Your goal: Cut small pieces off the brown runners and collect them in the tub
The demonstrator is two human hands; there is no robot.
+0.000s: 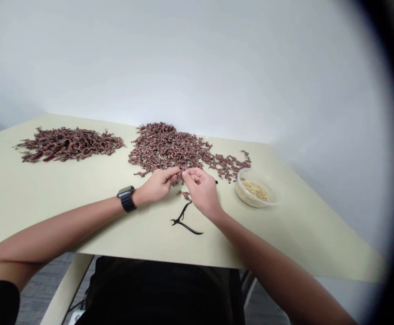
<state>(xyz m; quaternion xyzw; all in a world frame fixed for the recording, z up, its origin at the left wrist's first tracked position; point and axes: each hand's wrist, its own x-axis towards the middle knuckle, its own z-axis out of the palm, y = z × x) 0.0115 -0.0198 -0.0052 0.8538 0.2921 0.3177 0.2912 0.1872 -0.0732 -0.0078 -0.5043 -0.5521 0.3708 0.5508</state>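
Observation:
My left hand [158, 184], a black watch [127, 198] on its wrist, is closed in a pinch on a small reddish-brown piece [179, 176] that is mostly hidden by the fingers. Thumb and forefinger of my right hand [201, 189] pinch together at the same spot, almost touching the left fingertips; what they hold is too small to make out. Just below the hands, another small reddish-brown piece [185, 195] lies on the table. Black-handled nippers [185, 221] rest nearer to me, with their jaws pointing left and handles spread.
A large heap of knobbly reddish-brown pieces [169, 146] spreads behind my hands and trails right. Another heap [71, 144] lies at the left. The clear plastic bowl [242, 196] to the right contains many tiny gold-coloured bits [256, 190]. A white wall [183, 63] borders the pale yellow table [115, 239].

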